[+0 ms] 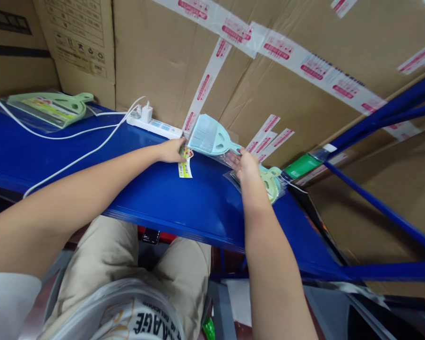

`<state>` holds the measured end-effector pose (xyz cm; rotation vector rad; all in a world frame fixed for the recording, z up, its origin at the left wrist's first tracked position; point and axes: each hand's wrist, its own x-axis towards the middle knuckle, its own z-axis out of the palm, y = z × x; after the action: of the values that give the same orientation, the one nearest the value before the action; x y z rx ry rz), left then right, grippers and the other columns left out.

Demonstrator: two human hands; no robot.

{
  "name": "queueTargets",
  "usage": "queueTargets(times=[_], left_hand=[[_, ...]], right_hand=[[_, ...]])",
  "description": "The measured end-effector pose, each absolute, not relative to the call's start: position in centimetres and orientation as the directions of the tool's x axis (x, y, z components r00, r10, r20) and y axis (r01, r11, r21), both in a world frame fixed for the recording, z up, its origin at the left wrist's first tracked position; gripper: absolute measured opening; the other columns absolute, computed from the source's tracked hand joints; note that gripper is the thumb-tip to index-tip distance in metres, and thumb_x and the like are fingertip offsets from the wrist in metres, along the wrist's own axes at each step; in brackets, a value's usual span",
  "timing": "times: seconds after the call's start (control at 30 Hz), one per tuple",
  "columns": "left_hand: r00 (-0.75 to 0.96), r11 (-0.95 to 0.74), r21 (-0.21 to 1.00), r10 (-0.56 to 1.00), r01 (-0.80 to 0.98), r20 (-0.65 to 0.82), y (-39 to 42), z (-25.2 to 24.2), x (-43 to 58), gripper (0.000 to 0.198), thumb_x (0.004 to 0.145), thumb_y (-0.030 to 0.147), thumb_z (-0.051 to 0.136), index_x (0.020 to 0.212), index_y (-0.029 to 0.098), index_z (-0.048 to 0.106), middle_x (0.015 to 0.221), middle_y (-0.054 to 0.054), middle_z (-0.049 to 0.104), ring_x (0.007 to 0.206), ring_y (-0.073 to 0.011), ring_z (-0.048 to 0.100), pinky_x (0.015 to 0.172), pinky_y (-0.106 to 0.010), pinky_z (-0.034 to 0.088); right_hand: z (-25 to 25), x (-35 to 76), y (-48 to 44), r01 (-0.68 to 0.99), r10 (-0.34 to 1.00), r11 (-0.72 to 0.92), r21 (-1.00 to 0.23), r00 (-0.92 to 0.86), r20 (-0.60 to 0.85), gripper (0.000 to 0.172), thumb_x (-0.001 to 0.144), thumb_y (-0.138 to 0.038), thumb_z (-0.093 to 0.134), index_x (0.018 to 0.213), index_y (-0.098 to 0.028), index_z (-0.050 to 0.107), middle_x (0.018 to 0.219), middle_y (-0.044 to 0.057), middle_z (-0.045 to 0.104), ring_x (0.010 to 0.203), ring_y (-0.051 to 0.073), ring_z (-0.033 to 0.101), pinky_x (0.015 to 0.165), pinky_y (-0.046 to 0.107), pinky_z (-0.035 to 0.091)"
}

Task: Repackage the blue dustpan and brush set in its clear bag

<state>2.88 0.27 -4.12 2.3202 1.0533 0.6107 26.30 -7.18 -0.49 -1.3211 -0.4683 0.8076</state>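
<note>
A light blue dustpan with pale bristles across its wide end is tilted above the blue shelf. My right hand grips the end of its handle, with clear plastic wrap around the fingers. At the dustpan's left corner, my left hand pinches a yellow and white label card, which hangs down toward the shelf. Whether those fingers also hold the wrap, I cannot tell. Just behind my right wrist lies a packaged green dustpan, partly hidden by my arm.
Another wrapped green dustpan lies at the left of the blue shelf. White cables run from a power strip along the back. A green-labelled bottle leans at the right. Taped cardboard boxes wall the back; blue metal bars stand right.
</note>
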Motion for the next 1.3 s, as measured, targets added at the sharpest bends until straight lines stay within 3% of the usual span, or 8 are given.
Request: queueTargets(times=[0.13,0.33,0.57,0.73,0.97,1.1,1.3], left_hand=[[0.537,-0.525,0.608,0.823,0.596,0.184,-0.5,-3.8,3.5,0.058,0.075,0.040,0.073,0.127,0.016,0.061,0.120,-0.013,0.074,0.108,-0.0273,0.071,0.093,-0.037,0.052],[0.496,-0.491,0.444,0.861,0.750,0.114,-1.6,-3.5,4.2,0.055,0.079,0.044,0.070,0.129,0.021,0.063,0.127,-0.013,0.071,0.125,-0.0335,0.064,0.103,-0.040,0.047],[0.525,-0.537,0.477,0.834,0.696,0.172,-1.3,-4.0,4.5,0.059,0.077,0.036,0.072,0.134,0.021,0.062,0.127,-0.012,0.071,0.119,-0.0298,0.066,0.101,-0.038,0.050],[0.532,-0.551,0.463,0.826,0.694,0.185,-1.2,-4.1,4.6,0.054,0.080,0.034,0.068,0.131,0.017,0.064,0.128,-0.015,0.071,0.117,-0.0292,0.068,0.101,-0.037,0.050],[0.465,-0.466,0.590,0.869,0.659,0.167,0.1,-3.4,2.7,0.032,0.077,0.036,0.069,0.104,0.020,0.075,0.095,-0.006,0.078,0.096,-0.0243,0.071,0.085,-0.032,0.052],[0.477,-0.457,0.635,0.865,0.623,0.155,0.6,-3.1,1.7,0.032,0.075,0.043,0.072,0.097,0.020,0.076,0.093,-0.006,0.077,0.096,-0.0252,0.071,0.086,-0.034,0.051],[0.453,-0.369,0.774,0.883,0.514,0.120,0.6,-3.0,1.8,0.052,0.074,0.043,0.077,0.119,0.019,0.066,0.101,-0.009,0.079,0.098,-0.0254,0.074,0.086,-0.036,0.054]], right_hand=[[-0.5,26.3,-7.2,-0.262,0.752,0.053,-0.964,0.646,-0.134,0.011,0.103,-0.017,0.046,0.104,-0.024,0.055,0.066,-0.005,0.069,0.059,0.013,0.071,0.073,0.030,0.065],[-0.7,26.5,-7.0,-0.257,0.751,0.052,-0.965,0.647,-0.132,0.011,0.104,-0.019,0.046,0.104,-0.024,0.056,0.063,-0.006,0.068,0.056,0.012,0.070,0.069,0.029,0.065],[-1.1,26.9,-6.7,-0.253,0.768,0.072,-0.965,0.631,-0.108,0.006,0.103,-0.023,0.051,0.104,-0.023,0.057,0.069,-0.004,0.071,0.058,0.013,0.071,0.066,0.028,0.064],[-0.5,26.4,-7.3,-0.258,0.750,0.062,-0.964,0.649,-0.126,0.011,0.103,-0.017,0.047,0.101,-0.023,0.056,0.064,-0.006,0.068,0.055,0.012,0.069,0.062,0.025,0.063],[-0.4,26.7,-7.2,-0.237,0.718,0.038,-0.971,0.682,-0.138,0.010,0.103,-0.018,0.048,0.105,-0.023,0.056,0.063,-0.006,0.068,0.055,0.013,0.070,0.069,0.030,0.065],[-0.5,26.9,-7.1,-0.255,0.731,0.040,-0.966,0.666,-0.146,0.012,0.103,-0.017,0.047,0.104,-0.023,0.056,0.064,-0.006,0.068,0.055,0.012,0.070,0.069,0.029,0.064],[-0.1,26.7,-7.6,-0.259,0.728,0.032,-0.965,0.668,-0.155,0.012,0.104,-0.016,0.045,0.106,-0.023,0.055,0.063,-0.006,0.067,0.051,0.011,0.068,0.056,0.020,0.059]])
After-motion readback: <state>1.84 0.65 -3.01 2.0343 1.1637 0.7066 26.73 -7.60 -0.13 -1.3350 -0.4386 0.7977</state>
